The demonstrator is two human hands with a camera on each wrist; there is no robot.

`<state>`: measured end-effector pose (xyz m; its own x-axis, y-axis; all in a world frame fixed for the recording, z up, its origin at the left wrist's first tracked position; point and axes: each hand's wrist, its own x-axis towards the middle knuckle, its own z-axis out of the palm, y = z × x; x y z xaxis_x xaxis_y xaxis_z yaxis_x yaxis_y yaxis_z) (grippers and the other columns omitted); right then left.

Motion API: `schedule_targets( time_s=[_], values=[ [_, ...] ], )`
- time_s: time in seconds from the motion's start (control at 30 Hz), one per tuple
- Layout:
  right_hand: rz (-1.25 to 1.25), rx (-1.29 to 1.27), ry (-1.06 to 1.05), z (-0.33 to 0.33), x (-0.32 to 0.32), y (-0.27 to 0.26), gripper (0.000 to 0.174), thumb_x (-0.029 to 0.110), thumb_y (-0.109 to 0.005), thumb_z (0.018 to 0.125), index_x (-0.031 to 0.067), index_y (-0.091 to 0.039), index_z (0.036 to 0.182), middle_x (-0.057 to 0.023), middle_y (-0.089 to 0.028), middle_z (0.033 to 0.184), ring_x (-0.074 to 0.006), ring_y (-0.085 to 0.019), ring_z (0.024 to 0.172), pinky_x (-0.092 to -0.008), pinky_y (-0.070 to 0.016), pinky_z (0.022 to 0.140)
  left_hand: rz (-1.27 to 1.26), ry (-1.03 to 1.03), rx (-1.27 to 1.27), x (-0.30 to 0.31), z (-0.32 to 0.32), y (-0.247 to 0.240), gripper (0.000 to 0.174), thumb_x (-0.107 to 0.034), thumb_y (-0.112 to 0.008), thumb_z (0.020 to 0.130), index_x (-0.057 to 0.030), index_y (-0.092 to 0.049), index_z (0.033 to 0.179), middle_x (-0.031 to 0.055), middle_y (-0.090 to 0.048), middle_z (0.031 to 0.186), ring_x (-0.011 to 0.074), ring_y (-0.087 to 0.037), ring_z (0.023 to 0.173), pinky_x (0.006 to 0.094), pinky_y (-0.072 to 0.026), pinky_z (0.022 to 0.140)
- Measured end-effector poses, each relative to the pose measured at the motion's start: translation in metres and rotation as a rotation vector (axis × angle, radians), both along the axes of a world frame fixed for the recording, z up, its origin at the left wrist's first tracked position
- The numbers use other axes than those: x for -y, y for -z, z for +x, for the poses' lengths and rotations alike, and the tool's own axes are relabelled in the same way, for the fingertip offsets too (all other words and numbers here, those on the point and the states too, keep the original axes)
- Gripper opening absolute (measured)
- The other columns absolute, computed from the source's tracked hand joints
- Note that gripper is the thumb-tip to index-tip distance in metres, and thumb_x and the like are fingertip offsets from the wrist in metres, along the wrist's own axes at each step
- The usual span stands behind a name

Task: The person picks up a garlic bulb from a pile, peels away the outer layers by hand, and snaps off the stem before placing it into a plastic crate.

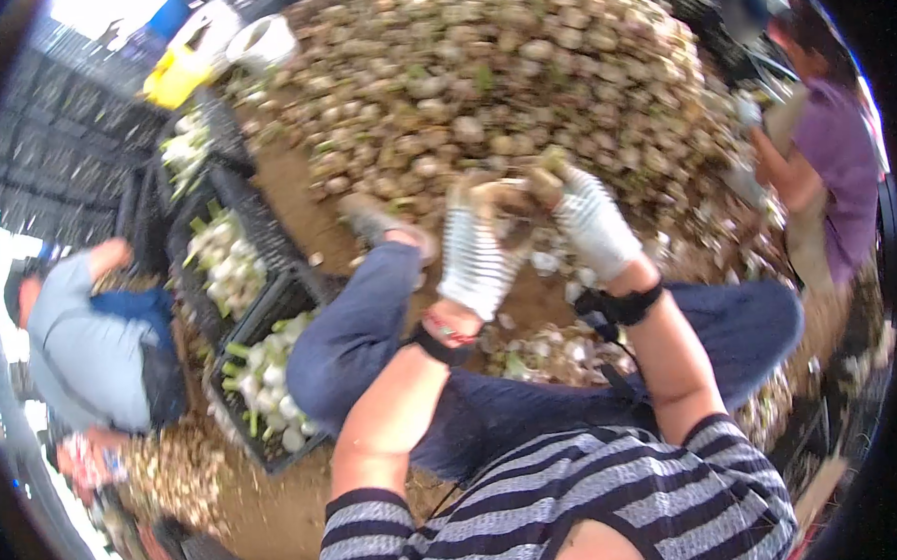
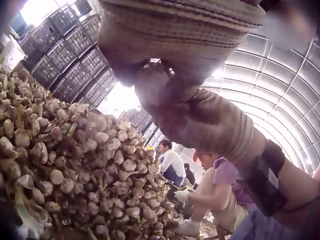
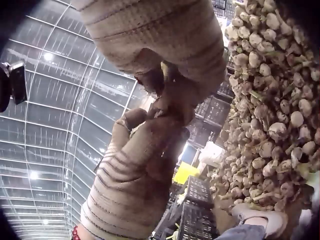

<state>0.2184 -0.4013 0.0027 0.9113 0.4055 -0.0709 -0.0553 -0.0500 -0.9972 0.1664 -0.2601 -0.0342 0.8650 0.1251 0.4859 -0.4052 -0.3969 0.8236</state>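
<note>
Both hands wear striped white gloves with brown, soiled fingers, and they meet in front of the pile. My left hand curls its fingers round a garlic bulb, which shows pale between the gloves in the left wrist view. My right hand pinches at the same bulb from the other side, with its fingertips against it. In the right wrist view the gloved fingers and shadow hide most of the bulb. A large heap of garlic bulbs lies just beyond the hands.
Black crates of trimmed white garlic stand at the left. Loose cloves and scraps lie between the legs. A person in grey-blue sits left, another in purple right. Stacked crates rise behind the heap.
</note>
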Motion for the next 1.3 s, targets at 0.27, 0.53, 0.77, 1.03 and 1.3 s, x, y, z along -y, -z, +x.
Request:
schedule_targets(
  time_s=[0.27, 0.53, 0.77, 1.03, 1.3],
  values=[
    [0.078, -0.123, -0.168, -0.001, 0.001, -0.003, 0.031, 0.032, -0.055, 0.097, 0.0043, -0.059, 0.111, 0.0012, -0.064, 0.097, -0.0053, -0.058, 0.084, -0.0212, -0.0472, 0.07, -0.65, 0.052, -0.097, -0.005, -0.014, -0.009, 0.009, -0.019, -0.056, 0.088, -0.0103, -0.054, 0.091, 0.0034, -0.056, 0.094, 0.0132, -0.053, 0.085, 0.0311, -0.0477, 0.073],
    [0.232, -0.165, -0.325, -0.031, -0.022, -0.012, 0.041, 0.038, -0.054, 0.096, 0.0049, -0.056, 0.12, 0.0011, -0.062, 0.1, -0.0077, -0.057, 0.087, -0.023, -0.0471, 0.071, -0.94, -0.056, -0.145, 0.001, -0.061, -0.029, 0.014, -0.02, -0.052, 0.088, -0.0183, -0.047, 0.101, -0.0007, -0.044, 0.098, 0.0152, -0.042, 0.093, 0.0312, -0.0405, 0.084],
    [0.076, 0.001, -0.289, -0.049, -0.008, -0.033, 0.036, 0.033, -0.052, 0.098, 0.004, -0.058, 0.118, 0.0008, -0.063, 0.1, -0.0086, -0.059, 0.087, -0.0237, -0.0486, 0.074, -1.088, -0.038, -0.125, 0.015, -0.076, -0.016, 0.019, -0.028, -0.054, 0.088, -0.0169, -0.047, 0.101, -0.0004, -0.041, 0.105, 0.0174, -0.038, 0.097, 0.0314, -0.0377, 0.088],
    [-0.008, 0.081, -0.507, -0.044, 0.012, -0.032, 0.035, 0.027, -0.051, 0.099, 0.0004, -0.056, 0.121, -0.0014, -0.063, 0.104, -0.0105, -0.057, 0.091, -0.0251, -0.0476, 0.081, -2.133, 0.248, -0.034, 0.024, -0.081, -0.022, 0.03, -0.023, -0.07, 0.086, -0.0123, -0.054, 0.109, 0.0019, -0.05, 0.092, 0.0143, -0.047, 0.084, 0.034, -0.0464, 0.081],
    [-0.107, 0.319, -0.659, -0.044, 0.016, -0.011, 0.029, 0.02, -0.049, 0.098, 0.002, -0.057, 0.119, -0.0013, -0.061, 0.109, -0.0112, -0.059, 0.095, -0.0262, -0.0482, 0.083, -1.208, -0.053, -0.138, 0.022, -0.096, 0.019, 0.057, -0.055, -0.036, 0.097, -0.0137, -0.046, 0.134, 0.005, -0.046, 0.136, 0.0186, -0.036, 0.129, 0.0391, -0.0213, 0.109]
  ],
)
